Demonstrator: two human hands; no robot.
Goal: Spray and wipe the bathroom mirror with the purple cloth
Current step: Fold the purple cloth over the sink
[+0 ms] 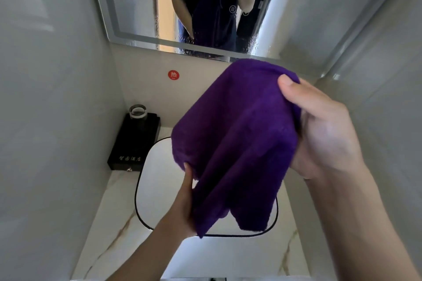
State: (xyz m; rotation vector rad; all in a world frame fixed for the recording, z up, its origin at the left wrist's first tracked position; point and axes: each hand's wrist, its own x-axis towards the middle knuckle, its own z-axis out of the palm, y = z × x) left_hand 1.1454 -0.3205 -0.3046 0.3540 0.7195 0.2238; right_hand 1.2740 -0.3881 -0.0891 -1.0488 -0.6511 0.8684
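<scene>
White marble-veined counter (pixel 109 230) and pale glossy walls enclose a narrow bathroom nook, with a white rounded-square basin edged in black (pixel 157 180) sunk into the counter. Held up over that basin is the deep purple fleecy cloth (pixel 237 139), gripped by both hands. The right hand (pixel 326 130) clamps the cloth's upper right edge, thumb pressed over the front and fingers hidden behind the fabric. The left hand (pixel 186 203) pinches the lower left fold from beneath, its fingers closed on the fabric. Beyond the right-hand grip, higher on the wall, hangs the rectangular frameless mirror with a lit border (pixel 127 7), droplets beading along its bottom strip; it reflects the cloth and the person's arms. Left of the left-hand grip sits a black box with pale lettering (pixel 134 143), a clear glass tumbler (pixel 137 112) standing on it. Above the cloth's left side, a round red sticker (pixel 173 75) marks the wall.
</scene>
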